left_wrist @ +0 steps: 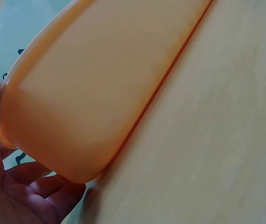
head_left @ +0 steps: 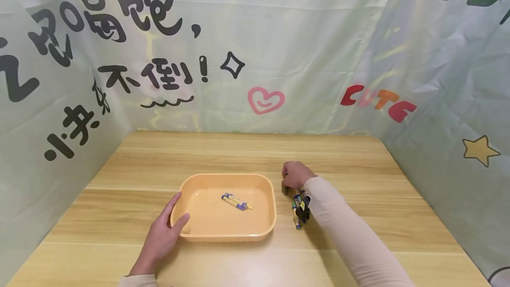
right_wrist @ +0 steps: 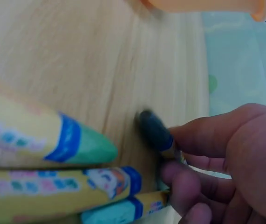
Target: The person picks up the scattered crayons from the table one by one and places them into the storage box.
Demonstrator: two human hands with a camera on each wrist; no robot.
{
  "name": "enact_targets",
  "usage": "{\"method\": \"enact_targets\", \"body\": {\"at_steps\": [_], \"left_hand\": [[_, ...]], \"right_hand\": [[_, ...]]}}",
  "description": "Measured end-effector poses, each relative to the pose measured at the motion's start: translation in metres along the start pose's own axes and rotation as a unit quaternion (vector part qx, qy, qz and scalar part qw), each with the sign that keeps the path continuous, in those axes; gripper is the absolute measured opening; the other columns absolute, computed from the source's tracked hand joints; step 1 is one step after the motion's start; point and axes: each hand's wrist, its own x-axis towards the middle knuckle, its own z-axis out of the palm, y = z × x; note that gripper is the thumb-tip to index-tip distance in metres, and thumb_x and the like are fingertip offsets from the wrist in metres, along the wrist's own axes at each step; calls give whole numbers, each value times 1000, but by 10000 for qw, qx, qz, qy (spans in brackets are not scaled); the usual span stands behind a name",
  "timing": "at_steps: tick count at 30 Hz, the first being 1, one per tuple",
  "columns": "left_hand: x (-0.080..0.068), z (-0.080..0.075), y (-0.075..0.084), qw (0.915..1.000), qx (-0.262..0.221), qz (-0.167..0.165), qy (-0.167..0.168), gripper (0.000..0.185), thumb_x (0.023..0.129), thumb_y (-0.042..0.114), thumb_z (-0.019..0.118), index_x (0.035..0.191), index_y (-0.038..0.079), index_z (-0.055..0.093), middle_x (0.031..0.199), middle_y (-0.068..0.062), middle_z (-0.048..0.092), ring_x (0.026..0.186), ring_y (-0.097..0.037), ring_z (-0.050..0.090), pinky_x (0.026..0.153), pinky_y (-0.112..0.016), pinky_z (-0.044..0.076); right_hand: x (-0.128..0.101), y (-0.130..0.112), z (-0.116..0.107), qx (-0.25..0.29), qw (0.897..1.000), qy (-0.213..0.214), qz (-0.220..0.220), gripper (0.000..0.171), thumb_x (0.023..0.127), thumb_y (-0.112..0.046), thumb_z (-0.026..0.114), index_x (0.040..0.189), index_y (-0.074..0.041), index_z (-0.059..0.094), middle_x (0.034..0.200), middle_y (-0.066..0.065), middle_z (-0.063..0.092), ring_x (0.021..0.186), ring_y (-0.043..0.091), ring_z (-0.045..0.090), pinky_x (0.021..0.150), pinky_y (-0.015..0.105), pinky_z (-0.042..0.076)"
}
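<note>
My left hand (head_left: 164, 230) grips the left end of a light orange plastic tray (head_left: 225, 237), thumb over the rim and fingers along the outside wall. In the left wrist view those fingers curl against the tray's lower corner. To the right of the tray, my right hand (head_left: 296, 174) pinches a dark, blackish crayon (right_wrist: 154, 129) between thumb and fingers, close over the table. Beside it in the right wrist view lie a green-tipped crayon (right_wrist: 88, 144), a yellow-wrapped crayon (right_wrist: 53, 189) and a light turquoise crayon (right_wrist: 112, 212). A few crayons (head_left: 235, 203) rest inside the tray.
The wooden table (head_left: 338, 154) meets fabric walls (head_left: 311, 56) at the back and both sides, printed with lettering and drawings. A small black device (head_left: 303, 211) on the right wrist partly covers the loose crayons (head_left: 295, 216).
</note>
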Motion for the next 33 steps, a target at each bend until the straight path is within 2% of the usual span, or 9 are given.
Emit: {"method": "enact_targets", "body": {"at_steps": [4, 9, 13, 20, 26, 33], "left_hand": [[0, 0, 1, 10000, 39, -23, 4, 64, 99, 32, 57, 154, 16, 28, 153, -20, 31, 132, -40, 39, 101, -53, 39], [1, 0, 2, 10000, 17, -42, -40, 64, 99, 33, 57, 154, 18, 28, 153, -20, 30, 133, -39, 38, 101, -54, 38], [1, 0, 1, 10000, 55, -27, -43, 64, 99, 33, 57, 154, 18, 28, 153, -21, 31, 132, -40, 39, 101, -55, 39], [1, -1, 3, 10000, 48, -79, -3, 64, 99, 32, 58, 154, 19, 28, 151, -21, 34, 130, -39, 43, 99, -53, 41], [0, -1, 3, 10000, 22, -86, -40, 64, 99, 33, 57, 154, 19, 27, 154, -20, 30, 133, -41, 37, 102, -55, 38], [-1, -1, 1, 10000, 3, -86, -43, 64, 99, 33, 57, 154, 18, 27, 155, -20, 27, 135, -41, 34, 104, -53, 34]], "right_hand": [[1, 0, -1, 196, 9997, -141, 78, 16, 83, -7, 64, 99, -6, 61, 89, 7, 62, 72, 21, 57, 63, 33, 48], [2, 2, -5, 949, 9948, -305, 192, 23, 81, -3, 60, 103, -3, 55, 71, 8, 61, 53, 16, 55, 48, 27, 46], [0, 2, -12, 1371, 9898, -346, 168, 27, 79, 0, 59, 104, -1, 51, 62, 8, 61, 48, 14, 52, 46, 25, 42], [-2, -5, -21, 1472, 9885, -345, -74, 28, 83, -1, 58, 107, -1, 45, 56, 5, 57, 44, 13, 48, 48, 25, 43], [-4, -14, -28, 1577, 9868, -303, -214, 30, 85, -3, 59, 110, 0, 42, 63, 10, 63, 49, 18, 56, 53, 31, 49], [-5, -23, -37, 1553, 9867, -339, -337, 30, 83, -3, 59, 111, 0, 46, 61, 10, 63, 46, 12, 49, 48, 23, 41]]}}
